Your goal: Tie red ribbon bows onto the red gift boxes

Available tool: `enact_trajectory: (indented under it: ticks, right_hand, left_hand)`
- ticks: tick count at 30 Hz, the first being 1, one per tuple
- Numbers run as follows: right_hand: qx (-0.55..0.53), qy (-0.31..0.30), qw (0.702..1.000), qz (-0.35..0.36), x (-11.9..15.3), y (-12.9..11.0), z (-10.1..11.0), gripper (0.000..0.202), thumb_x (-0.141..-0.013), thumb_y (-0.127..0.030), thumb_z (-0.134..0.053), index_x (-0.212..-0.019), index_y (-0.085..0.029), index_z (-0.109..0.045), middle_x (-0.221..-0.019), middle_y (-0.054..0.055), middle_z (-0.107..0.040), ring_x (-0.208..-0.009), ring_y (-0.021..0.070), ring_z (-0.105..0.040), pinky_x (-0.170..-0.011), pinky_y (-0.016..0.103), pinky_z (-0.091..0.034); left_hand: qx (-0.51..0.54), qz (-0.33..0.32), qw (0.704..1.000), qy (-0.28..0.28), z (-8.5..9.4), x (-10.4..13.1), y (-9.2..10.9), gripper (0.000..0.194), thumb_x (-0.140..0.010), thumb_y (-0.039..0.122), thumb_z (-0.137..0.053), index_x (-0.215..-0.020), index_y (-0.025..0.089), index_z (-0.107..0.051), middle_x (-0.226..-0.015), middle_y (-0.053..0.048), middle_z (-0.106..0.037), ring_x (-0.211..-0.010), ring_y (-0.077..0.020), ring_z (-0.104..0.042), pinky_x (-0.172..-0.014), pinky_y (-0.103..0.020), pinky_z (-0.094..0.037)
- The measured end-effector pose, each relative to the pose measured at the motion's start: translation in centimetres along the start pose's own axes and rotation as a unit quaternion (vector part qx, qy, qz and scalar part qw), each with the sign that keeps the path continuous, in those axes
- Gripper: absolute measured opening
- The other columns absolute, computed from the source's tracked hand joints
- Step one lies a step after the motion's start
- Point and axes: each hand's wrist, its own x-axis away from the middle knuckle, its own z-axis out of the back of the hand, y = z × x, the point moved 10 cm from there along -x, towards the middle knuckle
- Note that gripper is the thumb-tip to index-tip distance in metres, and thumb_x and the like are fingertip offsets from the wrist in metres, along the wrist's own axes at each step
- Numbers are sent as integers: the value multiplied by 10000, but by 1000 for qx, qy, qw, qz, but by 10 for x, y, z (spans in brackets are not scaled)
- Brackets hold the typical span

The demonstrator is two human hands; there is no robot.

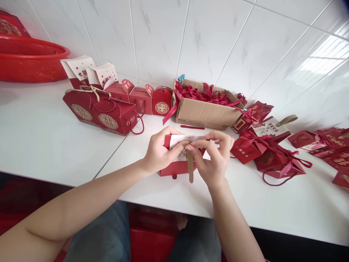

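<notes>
In the middle of the head view, a red and white gift box [174, 168] with a printed drawing on its white face sits at the table's front. My left hand [160, 149] grips its upper left side, thumb lying across the white panel. My right hand [214, 154] pinches at the top middle, where a tan strap [190, 169] hangs down over the front. The fingertips of both hands meet there, so the strap's upper end is hidden. A dark red strip [192, 127] lies flat on the table just behind the box.
Behind stands a cardboard box [207, 112] full of red ribbons [201, 94]. Red gift boxes [109, 118] are grouped at the left, and ribbon-tied ones [280, 160] at the right. A red plastic basket [29, 62] sits far left. White tiled wall [160, 36] rises behind the table.
</notes>
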Motion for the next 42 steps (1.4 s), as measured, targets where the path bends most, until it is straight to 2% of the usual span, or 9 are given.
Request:
enact_trajectory:
  ticks: [4,8,15,19,22,25,31,37,42]
  right_hand:
    - [-42,10,999,23,1,-6,3,112,-827,-165,-687,-849,-225,-596,-792,7,-530,-699,143,-499,-639,318,-407]
    - [-141,25,989,37,-1,-8,11,94,-879,-126,-594,-904,-205,-550,-781,20,-586,-702,151,-563,-593,298,-458]
    - [-272,2,961,-48,11,11,1,82,-934,-162,-506,-970,-236,-508,-827,21,-683,-753,166,-696,-625,309,-560]
    - [-223,27,968,-109,18,25,4,181,-873,-132,-604,-1015,-238,-568,-797,-5,-697,-631,128,-693,-555,235,-563]
    - [-170,35,980,-95,13,21,9,212,-872,-117,-591,-1037,-246,-627,-773,-9,-712,-619,122,-692,-534,214,-557]
    - [-150,5,986,-79,5,15,6,222,-880,-96,-564,-1004,-250,-663,-762,-16,-727,-599,106,-678,-521,194,-546]
    - [-170,-33,979,-111,6,18,-2,218,-887,-132,-568,-1048,-243,-661,-812,-3,-740,-628,110,-682,-536,203,-556]
    - [-201,-35,975,-92,6,14,-4,284,-863,-101,-582,-1107,-242,-614,-858,15,-735,-722,139,-698,-610,264,-569]
    - [-160,-13,985,-67,3,12,3,265,-841,-124,-610,-1083,-232,-609,-812,21,-742,-864,217,-704,-809,429,-518]
  left_hand:
    - [6,18,1000,-6,-2,1,-8,144,-803,239,-706,-842,169,-586,-690,23,-643,-577,-86,-591,-528,-190,-457]
    - [14,33,999,-9,-2,2,-12,165,-803,261,-709,-839,172,-575,-694,24,-637,-569,-85,-577,-515,-192,-442]
    - [21,38,999,-17,-4,2,-12,151,-819,268,-694,-849,173,-581,-698,17,-633,-585,-94,-591,-535,-203,-466]
    - [16,39,999,-12,-2,1,-11,166,-806,271,-712,-837,173,-581,-719,11,-650,-611,-96,-605,-558,-203,-474]
    - [11,37,999,-13,-2,1,-9,159,-805,262,-712,-835,174,-583,-704,16,-644,-595,-91,-596,-546,-199,-467]
    - [15,44,999,-15,-2,1,-11,145,-809,251,-703,-845,174,-585,-695,19,-640,-583,-90,-593,-535,-201,-464]
    - [41,69,997,-17,-3,2,-18,145,-821,245,-693,-869,181,-572,-728,10,-676,-614,-103,-639,-548,-202,-485]
    - [21,62,998,-14,-2,2,-16,164,-804,270,-703,-829,181,-568,-655,28,-638,-560,-97,-598,-518,-203,-471]
    - [41,75,996,-27,-5,3,-14,178,-799,291,-708,-813,182,-568,-629,29,-626,-512,-90,-564,-482,-208,-450]
